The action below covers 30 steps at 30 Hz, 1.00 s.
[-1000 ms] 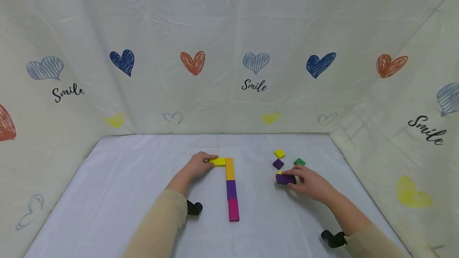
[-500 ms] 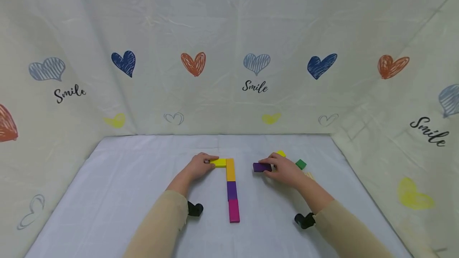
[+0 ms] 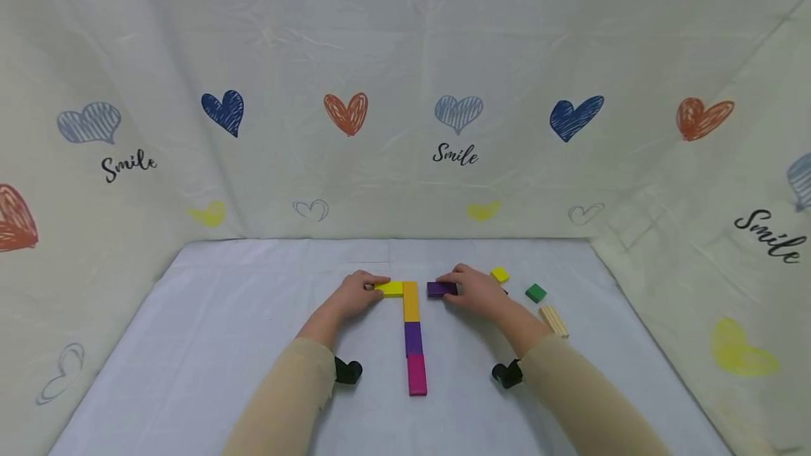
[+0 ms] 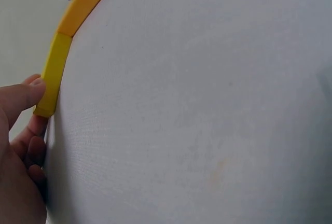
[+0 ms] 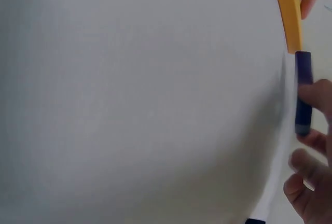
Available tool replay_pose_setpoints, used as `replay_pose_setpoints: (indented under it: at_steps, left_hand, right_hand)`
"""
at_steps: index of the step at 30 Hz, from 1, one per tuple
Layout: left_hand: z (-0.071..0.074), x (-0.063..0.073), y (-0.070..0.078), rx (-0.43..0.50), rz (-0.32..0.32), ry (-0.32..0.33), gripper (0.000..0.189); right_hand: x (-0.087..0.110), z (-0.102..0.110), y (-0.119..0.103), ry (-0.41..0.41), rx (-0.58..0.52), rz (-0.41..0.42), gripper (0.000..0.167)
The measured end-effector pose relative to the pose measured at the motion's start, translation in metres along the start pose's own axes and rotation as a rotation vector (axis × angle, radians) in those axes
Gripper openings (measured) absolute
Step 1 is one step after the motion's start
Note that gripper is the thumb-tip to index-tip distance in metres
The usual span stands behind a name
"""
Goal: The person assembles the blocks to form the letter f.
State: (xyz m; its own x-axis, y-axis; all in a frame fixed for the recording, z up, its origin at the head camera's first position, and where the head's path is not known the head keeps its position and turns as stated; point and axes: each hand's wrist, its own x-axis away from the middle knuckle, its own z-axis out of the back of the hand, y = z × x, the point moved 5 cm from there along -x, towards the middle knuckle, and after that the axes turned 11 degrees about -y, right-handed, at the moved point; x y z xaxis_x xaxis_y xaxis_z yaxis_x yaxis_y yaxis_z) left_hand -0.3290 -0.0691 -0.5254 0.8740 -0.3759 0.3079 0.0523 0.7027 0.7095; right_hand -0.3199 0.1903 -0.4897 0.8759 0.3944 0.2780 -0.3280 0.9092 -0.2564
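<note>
My left hand (image 3: 356, 294) pinches the left end of a yellow block (image 3: 393, 290), thumb in front and fingers behind. That block's right end meets the top of an orange block (image 3: 410, 301). Below the orange one, a purple block (image 3: 413, 338) and a magenta block (image 3: 417, 374) continue the column toward me. My right hand (image 3: 478, 292) holds another purple block (image 3: 438, 290) between thumb and fingers, lying crosswise. In the head view a narrow gap separates it from the orange block's right side. The right wrist view shows the held purple block (image 5: 304, 94) near the orange block's end.
To the right lie a small yellow block (image 3: 500, 274), a green block (image 3: 535, 293) and some pale wooden pieces (image 3: 554, 321). A dark small block is mostly hidden behind my right hand. A cloth backdrop (image 3: 393, 188) with printed hearts rises behind the white table surface (image 3: 253, 371).
My right hand has carried the purple block leftward from the loose pieces to beside the orange block. The pale wooden pieces have come into view. My left hand stays on the yellow block.
</note>
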Motion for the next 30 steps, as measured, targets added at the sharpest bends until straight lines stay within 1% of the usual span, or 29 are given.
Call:
replay_pose_setpoints:
  at_steps: [5, 10, 23, 30]
  left_hand:
    - [0.001, 0.000, 0.002, 0.003, 0.002, -0.001, 0.033]
    - [0.001, 0.001, 0.002, 0.006, 0.003, -0.008, 0.034]
    - [0.000, -0.001, 0.001, 0.014, 0.006, -0.009, 0.033]
    - [0.000, -0.001, 0.000, 0.021, 0.009, -0.008, 0.033]
  right_hand:
    - [-0.010, -0.005, -0.005, -0.001, -0.001, 0.012, 0.039]
    - [-0.016, -0.009, -0.008, -0.013, 0.005, 0.006, 0.039]
    - [-0.022, -0.016, -0.007, -0.014, -0.026, -0.030, 0.042]
    - [-0.021, -0.016, -0.009, -0.009, -0.044, -0.025, 0.042]
